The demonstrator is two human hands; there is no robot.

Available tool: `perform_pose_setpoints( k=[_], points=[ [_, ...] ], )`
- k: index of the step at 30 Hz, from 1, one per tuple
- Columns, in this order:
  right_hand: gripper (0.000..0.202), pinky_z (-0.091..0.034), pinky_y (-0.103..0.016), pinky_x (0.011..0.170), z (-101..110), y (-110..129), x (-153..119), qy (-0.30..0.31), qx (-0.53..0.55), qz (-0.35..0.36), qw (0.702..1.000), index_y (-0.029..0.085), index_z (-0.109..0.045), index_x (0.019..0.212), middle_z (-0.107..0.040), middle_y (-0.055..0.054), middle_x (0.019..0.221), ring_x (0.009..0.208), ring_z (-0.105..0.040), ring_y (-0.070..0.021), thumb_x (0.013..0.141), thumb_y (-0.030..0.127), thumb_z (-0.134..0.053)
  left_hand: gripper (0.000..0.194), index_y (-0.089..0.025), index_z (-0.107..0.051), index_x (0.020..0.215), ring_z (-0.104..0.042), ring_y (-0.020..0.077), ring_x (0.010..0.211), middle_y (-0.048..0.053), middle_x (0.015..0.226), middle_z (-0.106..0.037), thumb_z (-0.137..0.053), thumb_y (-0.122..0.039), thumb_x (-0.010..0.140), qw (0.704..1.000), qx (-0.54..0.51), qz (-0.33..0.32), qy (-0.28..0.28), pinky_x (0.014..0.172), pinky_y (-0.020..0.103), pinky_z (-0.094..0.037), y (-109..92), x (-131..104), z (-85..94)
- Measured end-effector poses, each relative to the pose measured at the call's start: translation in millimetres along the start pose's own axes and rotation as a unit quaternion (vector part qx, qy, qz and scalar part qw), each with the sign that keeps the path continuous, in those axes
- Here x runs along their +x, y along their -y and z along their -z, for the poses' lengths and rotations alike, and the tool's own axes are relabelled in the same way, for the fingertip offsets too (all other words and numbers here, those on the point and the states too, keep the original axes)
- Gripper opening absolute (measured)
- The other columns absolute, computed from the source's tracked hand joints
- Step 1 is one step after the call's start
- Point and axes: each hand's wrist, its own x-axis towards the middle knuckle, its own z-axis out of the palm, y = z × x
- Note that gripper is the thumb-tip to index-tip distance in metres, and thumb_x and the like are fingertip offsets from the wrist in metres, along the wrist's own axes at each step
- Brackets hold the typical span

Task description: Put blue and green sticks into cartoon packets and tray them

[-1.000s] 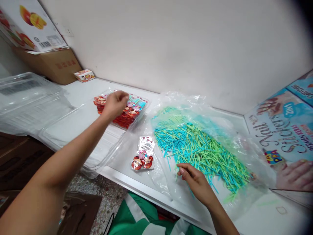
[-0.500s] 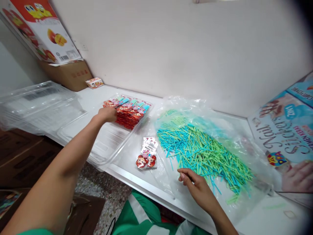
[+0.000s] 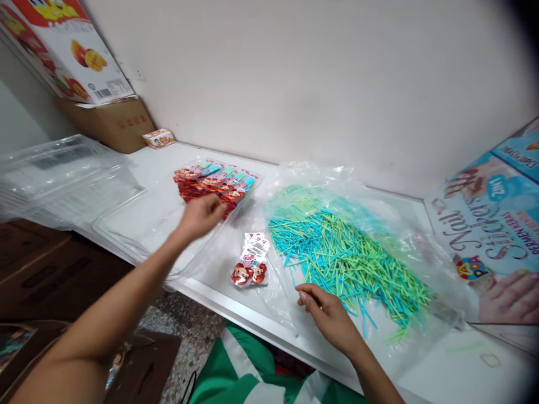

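Note:
My left hand (image 3: 204, 216) hovers over the near edge of a clear plastic tray (image 3: 191, 266), its fingers curled with nothing showing in them. Red character-printed packets (image 3: 208, 182) with blue and green sticks at their tops are stacked in the tray's far part, just beyond that hand. My right hand (image 3: 324, 311) is at the near left edge of a heap of thin blue and green sticks (image 3: 337, 252). Its thumb and index finger are drawn together; whatever they hold, if anything, is too small to make out. Between the hands lie small red-haired character packets (image 3: 250, 264) on the table.
A clear plastic bag (image 3: 391, 235) lies partly over and under the sticks. Stacked clear trays (image 3: 63, 174) stand at the left, with cartons (image 3: 105, 123) and a small box (image 3: 159, 138) behind. A Nail Stickers box (image 3: 492, 224) stands right. The table edge (image 3: 248, 317) runs before my lap.
My left hand has come back from the stacked packets, toward me and to the right. My right hand stays by the sticks, nearly in the same pose. The view has shifted slightly.

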Motion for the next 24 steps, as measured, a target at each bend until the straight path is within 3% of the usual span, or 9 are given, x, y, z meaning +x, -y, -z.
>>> perform_pose_setpoints(
  k=[3,6,9,12,18,24],
  points=[
    [0.025,-0.043,-0.026,0.07,-11,13,9,0.019,-0.017,0.041,0.999,0.021,-0.059,0.098,-0.064,-0.002,0.08,0.076,-0.06,-0.0153,0.088,0.034,-0.041,0.032,-0.019,-0.06,0.084,-0.056,0.0139,0.069,0.003,0.078,-0.063,-0.033,-0.036,0.087,0.987,-0.101,-0.104,0.062,0.065,0.023,-0.041,-58,-61,-30.5],
    [0.024,-0.042,-0.025,0.068,-17,23,10,0.026,-0.038,0.076,0.996,0.022,-0.059,0.101,-0.064,0.0,0.079,0.074,-0.059,-0.0142,0.088,0.03,-0.041,0.033,-0.021,-0.056,0.11,-0.052,0.0188,0.102,0.007,0.114,-0.058,-0.035,-0.033,0.087,0.986,-0.1,-0.119,0.063,0.085,0.029,-0.04,-85,-89,-69.4],
    [0.025,-0.041,-0.024,0.066,-18,23,2,0.015,-0.046,0.085,0.995,0.023,-0.06,0.102,-0.064,0.0,0.079,0.072,-0.059,-0.0141,0.087,0.029,-0.041,0.042,-0.019,-0.047,0.123,-0.041,0.025,0.117,0.011,0.131,-0.044,-0.039,-0.035,0.085,0.997,-0.027,-0.027,0.06,0.093,0.036,-0.035,-84,-85,-100.8],
    [0.025,-0.042,-0.025,0.067,-16,18,-9,0.006,-0.035,0.069,0.997,0.021,-0.06,0.099,-0.065,-0.001,0.078,0.073,-0.059,-0.0148,0.087,0.03,-0.04,0.05,-0.017,-0.044,0.125,-0.043,0.0294,0.113,0.014,0.126,-0.049,-0.044,-0.041,0.081,0.994,0.016,0.082,0.075,0.088,0.039,-0.035,-74,-74,-117.4],
    [0.027,-0.042,-0.026,0.066,-13,11,-21,0.002,-0.028,0.055,0.998,0.02,-0.059,0.098,-0.064,-0.002,0.076,0.073,-0.06,-0.0157,0.088,0.034,-0.039,0.064,-0.017,-0.037,0.128,-0.053,0.0302,0.101,0.014,0.107,-0.06,-0.05,-0.05,0.075,0.983,0.005,0.174,0.066,0.078,0.036,-0.037,-69,-74,-123.6],
    [0.029,-0.042,-0.026,0.064,-13,5,-23,-0.018,-0.026,0.038,0.999,0.021,-0.057,0.103,-0.065,-0.002,0.075,0.071,-0.06,-0.0157,0.087,0.038,-0.039,0.05,-0.022,-0.043,0.123,-0.059,0.0226,0.091,0.007,0.101,-0.064,-0.053,-0.037,0.076,0.972,-0.092,0.217,-0.013,0.071,0.029,-0.039,-63,-75,-127.0]
  ],
)
